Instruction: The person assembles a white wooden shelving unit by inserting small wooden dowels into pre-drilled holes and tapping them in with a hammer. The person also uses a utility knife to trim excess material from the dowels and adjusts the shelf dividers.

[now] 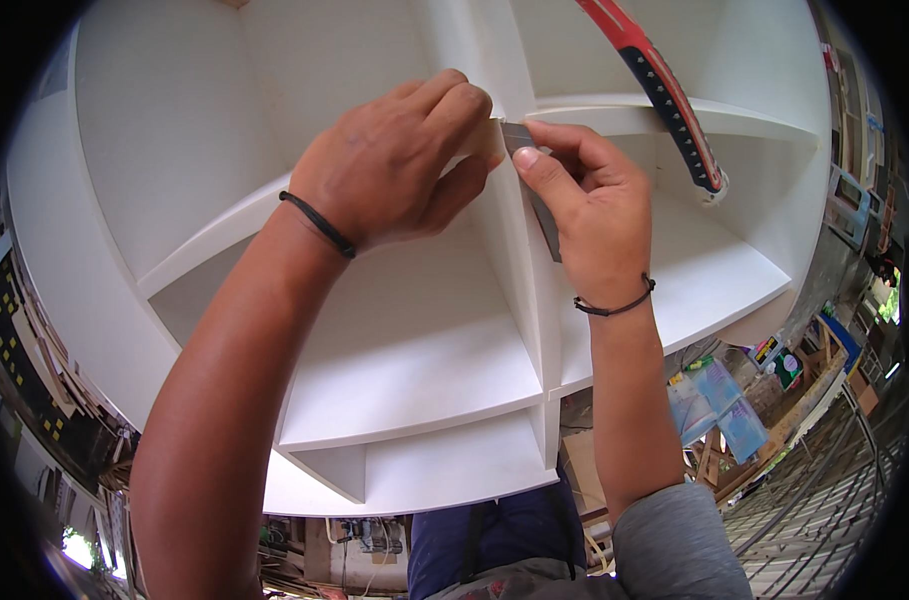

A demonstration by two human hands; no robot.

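My left hand [404,160] is closed at the front edge of the white cabinet's upright divider [540,330]. Its thumb and curled forefinger come together at a pale strip or edge there, and what lies between them is mostly hidden. On the divider's other side, my right hand [594,195] pinches a thin, flat grey metal blade [547,225] between thumb and fingers. The blade's upper end touches or nearly touches the divider's edge beside my left fingertips, while its lower end sticks out below my right thumb.
A tool with a curved red-and-black handle [664,100] lies across a shelf edge at the upper right. White shelves [424,370] open on both sides of the divider. Beyond the cabinet's right side are a blue plastic package [729,400] and a metal grid [814,510].
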